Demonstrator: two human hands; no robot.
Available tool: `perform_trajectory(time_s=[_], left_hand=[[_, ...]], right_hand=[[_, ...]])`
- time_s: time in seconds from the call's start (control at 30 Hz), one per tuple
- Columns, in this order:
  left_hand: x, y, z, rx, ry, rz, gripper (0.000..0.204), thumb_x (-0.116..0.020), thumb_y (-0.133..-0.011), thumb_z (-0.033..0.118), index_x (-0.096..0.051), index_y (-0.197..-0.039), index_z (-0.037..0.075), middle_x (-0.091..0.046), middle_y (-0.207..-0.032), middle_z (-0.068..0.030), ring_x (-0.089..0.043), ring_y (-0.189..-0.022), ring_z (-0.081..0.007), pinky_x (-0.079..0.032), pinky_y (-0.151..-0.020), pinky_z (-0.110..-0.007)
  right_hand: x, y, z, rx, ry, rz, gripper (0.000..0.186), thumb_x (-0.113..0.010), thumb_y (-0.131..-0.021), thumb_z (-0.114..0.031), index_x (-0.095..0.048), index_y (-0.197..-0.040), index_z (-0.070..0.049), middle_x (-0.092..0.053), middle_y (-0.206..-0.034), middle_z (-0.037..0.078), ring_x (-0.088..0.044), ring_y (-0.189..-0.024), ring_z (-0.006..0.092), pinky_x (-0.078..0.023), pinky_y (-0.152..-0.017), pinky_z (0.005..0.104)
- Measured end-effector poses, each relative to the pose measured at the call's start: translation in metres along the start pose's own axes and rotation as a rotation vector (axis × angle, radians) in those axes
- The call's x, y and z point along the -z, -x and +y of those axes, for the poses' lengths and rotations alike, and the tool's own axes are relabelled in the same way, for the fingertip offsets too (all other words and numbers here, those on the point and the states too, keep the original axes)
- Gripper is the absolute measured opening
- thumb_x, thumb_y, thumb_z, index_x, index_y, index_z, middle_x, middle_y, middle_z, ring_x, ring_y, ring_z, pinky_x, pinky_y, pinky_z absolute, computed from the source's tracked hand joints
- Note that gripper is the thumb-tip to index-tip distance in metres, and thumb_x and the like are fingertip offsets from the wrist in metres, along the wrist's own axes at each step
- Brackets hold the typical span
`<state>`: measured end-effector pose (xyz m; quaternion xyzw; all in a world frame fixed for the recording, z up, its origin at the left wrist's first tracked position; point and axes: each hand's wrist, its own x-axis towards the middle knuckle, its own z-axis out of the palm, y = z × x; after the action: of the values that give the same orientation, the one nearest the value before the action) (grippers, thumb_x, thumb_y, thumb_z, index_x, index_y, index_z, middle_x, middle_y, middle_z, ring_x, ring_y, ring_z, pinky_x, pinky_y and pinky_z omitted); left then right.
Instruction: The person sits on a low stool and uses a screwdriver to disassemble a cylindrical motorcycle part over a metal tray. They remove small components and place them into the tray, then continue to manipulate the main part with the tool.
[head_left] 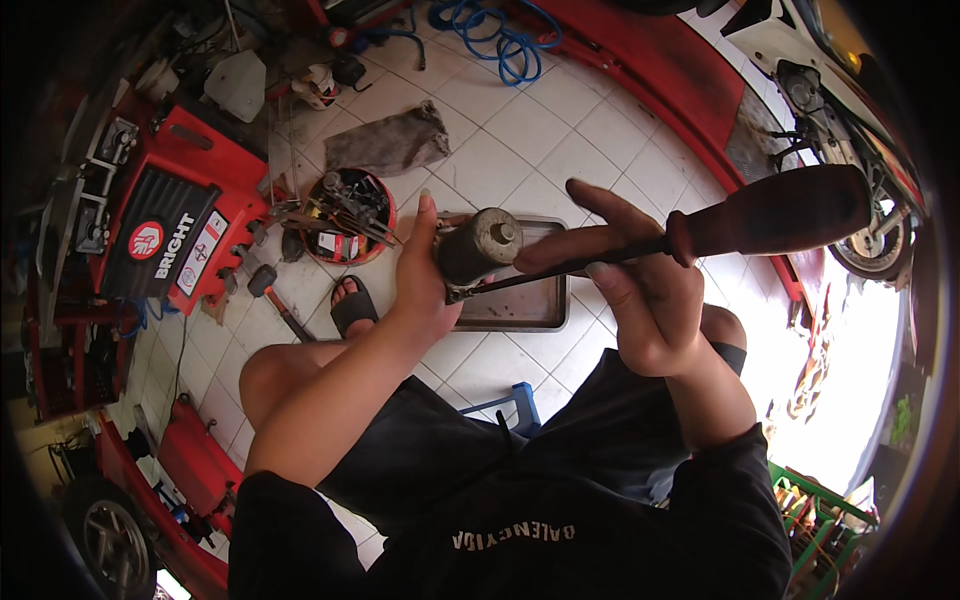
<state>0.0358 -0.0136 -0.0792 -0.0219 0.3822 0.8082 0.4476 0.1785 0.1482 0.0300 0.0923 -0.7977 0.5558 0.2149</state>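
My left hand [422, 275] is closed round a dark metal cylinder [468, 252], which looks like a small motor with a pale end cap and a round boss. A screwdriver [775, 215] with a thick dark-brown handle lies across my right hand [655, 305]. My right thumb presses near its shaft while a finger reaches toward the cylinder and another sticks out. The shaft runs left to the cylinder's lower end beside my left palm; whether the tip touches it, I cannot tell. Below both hands a shallow metal tray [548, 318] rests on the floor.
A red bowl [385, 250] of tools and parts stands left of the tray, near a grey rag [390, 140] and a hammer [278, 300]. Red equipment [150, 200] lines the left side. Beyond are a blue hose [515, 50], a red ramp [640, 60] and a motorcycle [840, 120].
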Motion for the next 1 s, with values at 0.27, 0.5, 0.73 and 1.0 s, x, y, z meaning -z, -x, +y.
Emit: perform_trajectory(time_s=[0.27,0.5,0.73,1.0], left_hand=[[0.008,0.000,-0.003,0.048,0.007,-0.084,0.062,-0.038,-0.106,0.063,-0.066,-0.110,0.008,-0.074,-0.099,-0.0094,-0.073,-0.089,-0.0210,-0.057,-0.069,-0.035],[-0.002,0.001,-0.004,0.091,0.001,0.001,0.063,-0.037,-0.105,0.066,-0.063,-0.115,0.009,-0.074,-0.104,-0.0083,-0.072,-0.094,-0.0211,-0.056,-0.072,-0.037],[0.003,0.003,-0.004,0.187,0.042,-0.050,0.063,-0.037,-0.105,0.067,-0.062,-0.119,0.010,-0.073,-0.105,-0.0065,-0.072,-0.097,-0.0202,-0.057,-0.074,-0.038],[0.009,0.002,-0.008,0.172,0.020,-0.105,0.064,-0.036,-0.105,0.067,-0.063,-0.118,0.010,-0.072,-0.109,-0.0072,-0.070,-0.102,-0.0202,-0.055,-0.083,-0.038]], right_hand=[[0.001,0.004,-0.006,-0.009,0.218,0.017,0.042,-0.053,-0.098,0.005,-0.046,-0.137,0.017,-0.068,-0.115,0.025,-0.072,-0.101,0.0303,-0.055,-0.094,0.0386],[0.003,0.009,0.000,-0.050,0.194,-0.022,0.039,-0.049,-0.100,0.005,-0.044,-0.137,0.018,-0.073,-0.108,0.025,-0.073,-0.102,0.0338,-0.056,-0.094,0.0419],[-0.006,0.003,-0.010,-0.015,0.202,0.036,0.041,-0.053,-0.099,0.005,-0.046,-0.137,0.018,-0.070,-0.115,0.027,-0.074,-0.103,0.0360,-0.054,-0.097,0.0417],[-0.002,0.015,0.003,-0.024,0.179,0.065,0.027,-0.070,-0.091,0.005,-0.059,-0.115,0.012,-0.070,-0.108,0.024,-0.074,-0.101,0.0330,-0.058,-0.088,0.0415]])
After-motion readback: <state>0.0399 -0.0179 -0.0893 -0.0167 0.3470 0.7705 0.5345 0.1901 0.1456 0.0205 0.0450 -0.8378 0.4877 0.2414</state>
